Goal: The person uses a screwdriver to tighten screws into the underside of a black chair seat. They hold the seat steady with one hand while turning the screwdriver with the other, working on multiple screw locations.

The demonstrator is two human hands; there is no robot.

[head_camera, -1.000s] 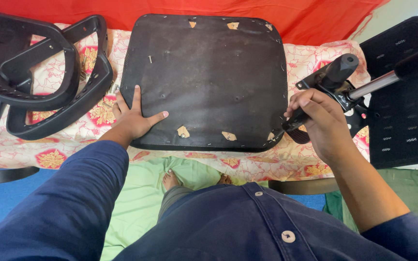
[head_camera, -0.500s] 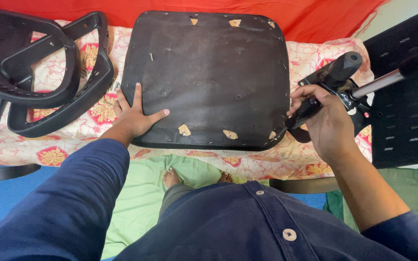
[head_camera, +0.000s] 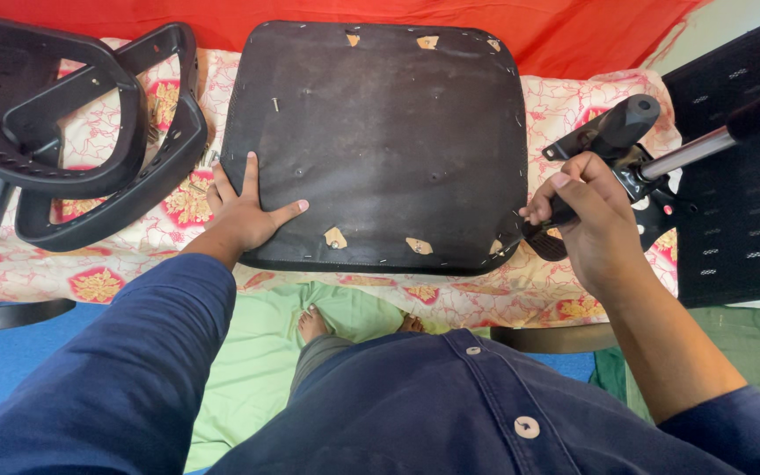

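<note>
Patterned red-and-cream cloth (head_camera: 81, 281) over a work surface, with a plain red cloth (head_camera: 573, 35) behind it. At centre lies a large, dark brown, square chair-seat panel with rounded corners (head_camera: 380, 141), underside up, flat on the patterned cloth; small tan patches show along its near edge. It looks stiff and moderately heavy, unlikely to flex, and is best taken by its two opposite edges. To its left, black moulded plastic armrest frames (head_camera: 63, 158); to its right, a black perforated mesh chair back (head_camera: 741, 193). At the panel's right edge sits a black metal seat mechanism with a thick black lever and a chrome rod (head_camera: 626, 141), dense and rigid in appearance, with the lever as its natural hold. Left hand (head_camera: 244, 211): fingers spread, palm pressed flat on the panel's near-left corner. Right hand (head_camera: 591, 220): fingers curled closed round the mechanism's lower black handle.
</note>
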